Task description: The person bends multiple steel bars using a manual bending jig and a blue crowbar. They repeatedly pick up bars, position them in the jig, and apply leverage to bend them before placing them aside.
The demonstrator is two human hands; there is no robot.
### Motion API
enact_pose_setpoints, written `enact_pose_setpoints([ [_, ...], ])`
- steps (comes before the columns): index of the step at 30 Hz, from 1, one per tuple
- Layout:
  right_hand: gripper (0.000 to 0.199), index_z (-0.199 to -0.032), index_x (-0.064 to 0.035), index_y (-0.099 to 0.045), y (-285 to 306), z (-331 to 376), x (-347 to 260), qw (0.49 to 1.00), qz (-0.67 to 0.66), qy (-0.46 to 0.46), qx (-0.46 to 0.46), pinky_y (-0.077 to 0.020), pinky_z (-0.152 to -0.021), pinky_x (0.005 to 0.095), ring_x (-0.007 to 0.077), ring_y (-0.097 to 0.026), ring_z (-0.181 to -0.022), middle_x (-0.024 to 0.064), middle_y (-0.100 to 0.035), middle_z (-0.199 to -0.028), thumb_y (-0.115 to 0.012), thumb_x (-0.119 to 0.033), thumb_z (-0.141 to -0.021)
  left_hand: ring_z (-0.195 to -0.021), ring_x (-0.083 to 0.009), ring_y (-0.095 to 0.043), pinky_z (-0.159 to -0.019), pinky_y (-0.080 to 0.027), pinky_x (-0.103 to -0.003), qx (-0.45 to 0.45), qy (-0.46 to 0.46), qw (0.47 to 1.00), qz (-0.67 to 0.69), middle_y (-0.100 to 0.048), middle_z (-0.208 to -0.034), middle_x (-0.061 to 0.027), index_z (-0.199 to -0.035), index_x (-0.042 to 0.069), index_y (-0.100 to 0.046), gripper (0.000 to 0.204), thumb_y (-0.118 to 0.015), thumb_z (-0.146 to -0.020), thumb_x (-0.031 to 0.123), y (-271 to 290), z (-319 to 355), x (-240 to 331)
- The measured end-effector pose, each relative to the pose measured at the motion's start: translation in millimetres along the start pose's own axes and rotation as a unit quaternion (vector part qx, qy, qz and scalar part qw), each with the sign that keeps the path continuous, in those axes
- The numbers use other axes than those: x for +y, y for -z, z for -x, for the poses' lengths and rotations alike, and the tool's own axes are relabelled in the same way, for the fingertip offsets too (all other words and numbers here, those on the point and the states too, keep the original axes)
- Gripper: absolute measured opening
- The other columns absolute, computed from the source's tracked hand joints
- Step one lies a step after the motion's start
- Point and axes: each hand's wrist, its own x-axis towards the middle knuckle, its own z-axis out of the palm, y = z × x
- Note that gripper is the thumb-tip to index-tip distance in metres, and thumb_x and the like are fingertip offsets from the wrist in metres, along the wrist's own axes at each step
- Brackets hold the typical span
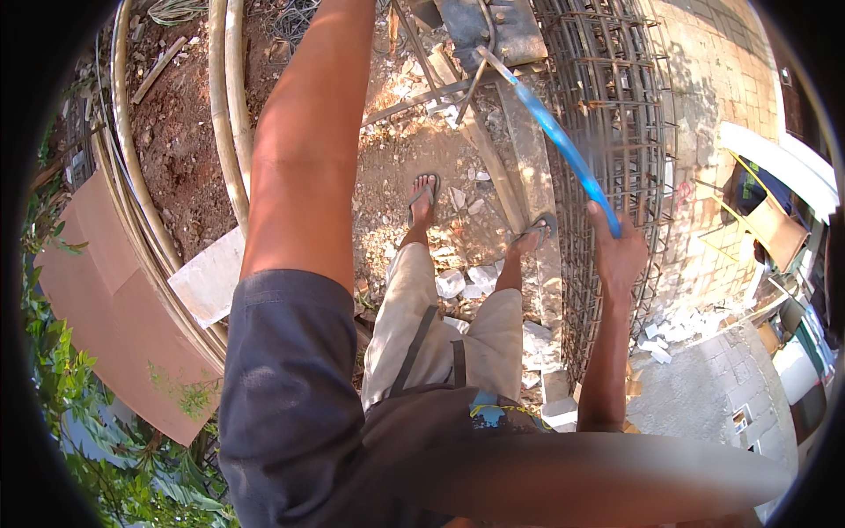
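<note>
1. Nearest, a dark sleeve (290, 370) covers the upper part of the left arm (304, 167). The bare forearm runs out past the upper rim of the view, so I cannot tell whether the left hand is gripping anything.

2. The right hand (621, 251) is closed around the near end of a blue lever (568, 150), thumb pointing forward along it.

3. Below the arms, the feet stand apart in flip-flops (428, 188); the right one is beside a long wooden beam (493, 167), with white rubble (466, 282) between the legs.

4. To the right of the beam, a long rebar cage (607, 97) (its bars rusty and tightly packed) passes beneath the lever and the right hand.

5. Farther off, the lever slants up and left over the near edge of a dark metal plate (521, 37). Its bare, pale tip meets a bent metal rod (473, 89) at that edge, left of the near right corner. The rod curves over the plate and hangs out past the same edge.

6. Out at the sides, pale poles (227, 97) lie on reddish soil to the left, and sunlit paving (695, 176) borders the cage on the right.
</note>
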Motion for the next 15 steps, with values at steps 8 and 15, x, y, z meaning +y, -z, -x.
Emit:
enact_pose_setpoints([
  [8, 0.040, -0.091, -0.0029, -0.075, 5, -41, 21, 0.914, -0.126, 0.085, -0.377, -0.0415, -0.053, 0.0328, 0.0105, -0.052, -0.054, -0.0003, -0.053, -0.060, -0.077, -0.043, -0.097, -0.039, -0.0110, -0.018, -0.038, -0.014, -0.029, 0.003, -0.007, 1.000, 0.009, -0.020, -0.050, 0.0083, -0.060, 0.025, -0.035, 0.051, -0.070, -0.096, 0.033, 5, 9, 3],
  [15, 0.048, -0.066, -0.0071, -0.060, -38, -46, 44, 0.845, -0.235, 0.061, -0.477, -0.0398, -0.041, 0.0268, 0.0064, -0.051, -0.043, -0.0034, -0.049, -0.051, -0.078, -0.038, -0.098, -0.038, -0.0077, -0.020, -0.035, -0.014, -0.027, -0.014, -0.025, 0.999, -0.017, -0.022, -0.051, 0.0093, -0.065, 0.023, -0.041, 0.045, -0.065, -0.104, 0.028, 7, 28, 5],
])
